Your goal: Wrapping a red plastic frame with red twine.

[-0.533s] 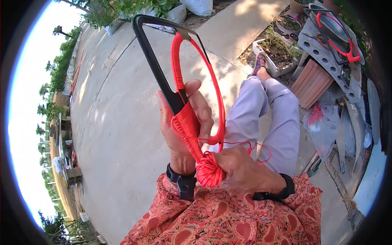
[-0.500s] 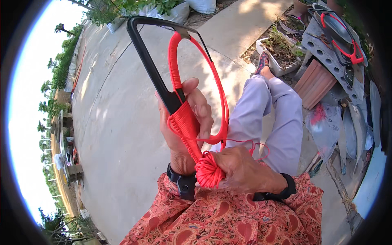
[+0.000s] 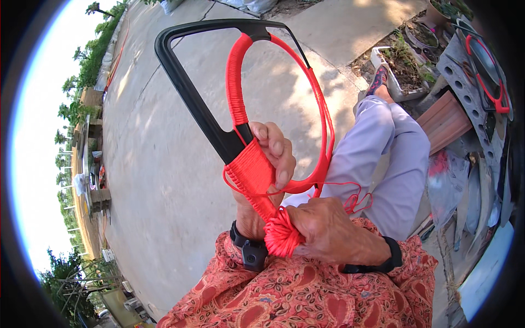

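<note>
A black angular frame [image 3: 199,104] with a red cord-wrapped loop stands tilted up in front of me; its exact kind I cannot tell. My left hand [image 3: 279,154] is closed around its lower part, where tight turns of red cord [image 3: 251,169] cover the black. Below that, my right hand [image 3: 333,229] is closed on a bunched hank of red cord [image 3: 281,234], its fingertips mostly hidden. A thin strand runs across the wrapped part from the left side toward a loose tangle [image 3: 355,201] over my lap.
My outstretched legs [image 3: 404,158] lie to the right on concrete. Beyond them are a white planter [image 3: 402,90], a perforated grey block [image 3: 465,82], a ribbed clay piece [image 3: 445,123] and a plastic bag [image 3: 447,180]. A similar red and black frame [image 3: 484,82] rests on the block.
The frame has tilted and come nearer, its top swinging slightly left. Both hands keep their grip. The surroundings at right have shifted rightward in view.
</note>
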Available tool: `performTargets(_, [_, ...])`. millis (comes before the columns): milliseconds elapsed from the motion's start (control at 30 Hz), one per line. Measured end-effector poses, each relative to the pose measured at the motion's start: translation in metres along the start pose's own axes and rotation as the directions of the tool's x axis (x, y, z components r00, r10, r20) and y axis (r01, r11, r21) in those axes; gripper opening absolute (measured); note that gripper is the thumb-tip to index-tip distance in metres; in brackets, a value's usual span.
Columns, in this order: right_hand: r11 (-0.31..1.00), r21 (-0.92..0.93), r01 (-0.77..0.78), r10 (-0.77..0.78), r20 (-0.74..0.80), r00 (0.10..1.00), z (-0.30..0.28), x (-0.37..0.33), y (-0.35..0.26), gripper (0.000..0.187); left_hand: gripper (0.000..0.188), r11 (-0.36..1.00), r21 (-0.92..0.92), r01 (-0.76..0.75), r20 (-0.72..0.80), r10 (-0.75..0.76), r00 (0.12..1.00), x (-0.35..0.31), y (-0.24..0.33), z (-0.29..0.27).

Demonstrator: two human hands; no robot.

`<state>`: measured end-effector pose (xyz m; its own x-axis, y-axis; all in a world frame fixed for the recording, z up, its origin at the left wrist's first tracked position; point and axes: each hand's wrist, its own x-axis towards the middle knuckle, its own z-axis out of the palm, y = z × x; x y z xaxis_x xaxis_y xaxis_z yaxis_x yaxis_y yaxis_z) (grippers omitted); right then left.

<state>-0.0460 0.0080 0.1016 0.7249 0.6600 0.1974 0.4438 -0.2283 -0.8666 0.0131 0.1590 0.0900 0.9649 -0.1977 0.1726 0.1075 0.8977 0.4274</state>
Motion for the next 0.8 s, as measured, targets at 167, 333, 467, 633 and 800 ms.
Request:
performTargets(167, [0.999,0.044,0.029,-0.028,-0.022,0.999,0.001,0.001,0.005,0.043,0.024,0.998,-0.062,-0.009,0.019,0.011,1.000,0.003,0.000,0.003])
performTargets(333, [1.000,0.027,0.007,-0.008,0.027,1.000,-0.009,-0.002,0.002,0.043,0.024,0.998,-0.065,-0.009,0.120,0.016,0.993,0.008,-0.003,-0.004])
performTargets(467, [0.998,0.055,0.035,-0.030,-0.092,0.995,-0.012,-0.013,0.004,0.043,0.026,0.991,-0.134,0.029,0.174,-0.005,0.985,0.014,-0.009,0.005])
performTargets(633, [0.997,0.061,0.042,-0.028,-0.218,0.976,-0.047,-0.043,0.001,0.022,0.025,0.995,-0.070,0.071,0.118,-0.062,0.991,0.026,-0.027,0.043])
performTargets(800, [0.807,0.520,-0.280,0.430,-0.195,0.881,-0.075,-0.100,-0.010,0.018,0.028,0.942,-0.042,0.334,-0.093,-0.337,0.937,0.026,-0.078,0.057])
